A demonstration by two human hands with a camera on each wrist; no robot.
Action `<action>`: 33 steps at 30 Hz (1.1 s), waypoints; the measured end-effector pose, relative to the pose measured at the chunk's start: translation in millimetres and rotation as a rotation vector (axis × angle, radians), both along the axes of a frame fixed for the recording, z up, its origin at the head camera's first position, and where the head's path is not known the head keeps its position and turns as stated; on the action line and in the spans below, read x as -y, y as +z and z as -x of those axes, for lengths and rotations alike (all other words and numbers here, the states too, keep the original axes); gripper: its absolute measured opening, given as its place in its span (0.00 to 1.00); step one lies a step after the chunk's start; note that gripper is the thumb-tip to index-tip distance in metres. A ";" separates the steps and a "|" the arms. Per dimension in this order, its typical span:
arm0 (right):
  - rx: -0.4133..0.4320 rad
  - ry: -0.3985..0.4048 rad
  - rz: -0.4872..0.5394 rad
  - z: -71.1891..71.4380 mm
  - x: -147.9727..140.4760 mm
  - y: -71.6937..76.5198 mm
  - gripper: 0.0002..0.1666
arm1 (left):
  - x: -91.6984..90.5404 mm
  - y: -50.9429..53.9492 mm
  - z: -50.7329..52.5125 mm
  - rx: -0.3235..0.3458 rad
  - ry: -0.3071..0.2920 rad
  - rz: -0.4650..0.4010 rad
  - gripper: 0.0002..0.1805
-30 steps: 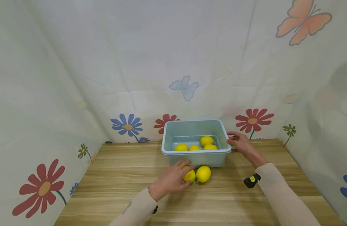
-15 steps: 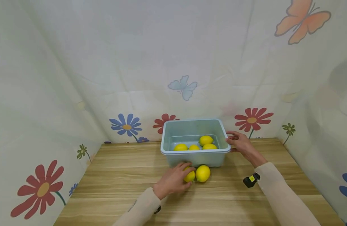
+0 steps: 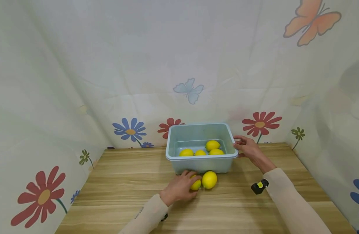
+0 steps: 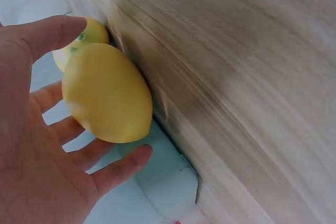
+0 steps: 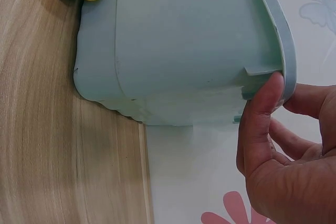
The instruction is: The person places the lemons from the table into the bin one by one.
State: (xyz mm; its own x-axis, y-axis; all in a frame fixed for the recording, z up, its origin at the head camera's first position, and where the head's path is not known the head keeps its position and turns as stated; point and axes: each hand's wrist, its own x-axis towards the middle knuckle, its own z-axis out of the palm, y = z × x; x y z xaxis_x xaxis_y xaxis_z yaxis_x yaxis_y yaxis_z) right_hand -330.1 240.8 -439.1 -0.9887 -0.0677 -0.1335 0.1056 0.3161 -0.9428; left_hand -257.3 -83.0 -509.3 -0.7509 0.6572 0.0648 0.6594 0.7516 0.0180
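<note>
My left hand is spread around a yellow lemon on the table, in front of a pale blue plastic tub. In the left wrist view the fingers lie loosely behind this lemon; the thumb seems apart from it. Beside it on the right sits a second lemon, partly hidden in the left wrist view. At the tub's right end, my right hand pinches the rim between thumb and fingers. Several lemons lie inside the tub, some partly hidden by its front wall.
The wooden table extends to both sides and in front of the tub. Behind it hangs a pale curtain printed with flowers and butterflies, which also encloses the left and right sides.
My left hand has settled slightly lower around the left lemon, its fingers nearer to it. The right hand keeps its hold on the tub's rim. The lemons look unmoved.
</note>
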 end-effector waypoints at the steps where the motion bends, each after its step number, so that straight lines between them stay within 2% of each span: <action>1: 0.003 0.001 0.001 0.2 0.1 0.1 0.33 | 0.2 -0.3 0.0 0.006 0.001 0.001 0.32; 5: 0.015 -0.007 0.008 0.8 0.0 0.8 0.32 | 0.1 -0.3 -0.1 0.031 -0.002 0.003 0.33; 9: 0.004 -0.001 0.008 1.2 -0.2 1.3 0.33 | -0.4 -1.1 -0.2 0.053 -0.010 0.043 0.32; 12: 0.001 0.007 0.004 1.2 -0.4 1.3 0.33 | -1.0 -2.8 -0.6 0.062 -0.019 0.077 0.30; 20: 0.003 0.004 0.003 0.6 -0.6 1.2 0.33 | -1.5 -4.4 -1.2 0.075 -0.013 0.105 0.25; 25: 0.012 0.002 0.004 -0.1 -0.8 1.7 0.34 | -0.2 5.3 -5.3 0.074 -0.024 0.126 0.23; 33: 0.008 0.008 -0.005 -2.0 -0.5 2.7 0.34 | -1.7 26.5 -12.3 0.086 -0.021 0.127 0.25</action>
State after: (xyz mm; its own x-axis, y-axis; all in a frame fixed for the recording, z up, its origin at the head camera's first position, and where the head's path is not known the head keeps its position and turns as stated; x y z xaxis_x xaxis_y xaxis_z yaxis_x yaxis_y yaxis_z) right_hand -328.1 241.3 -436.4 -0.9870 -0.0751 -0.1419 0.1107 0.3221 -0.9402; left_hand -245.0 -81.3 -482.8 -0.7359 0.6718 -0.0838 0.6753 0.7373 -0.0199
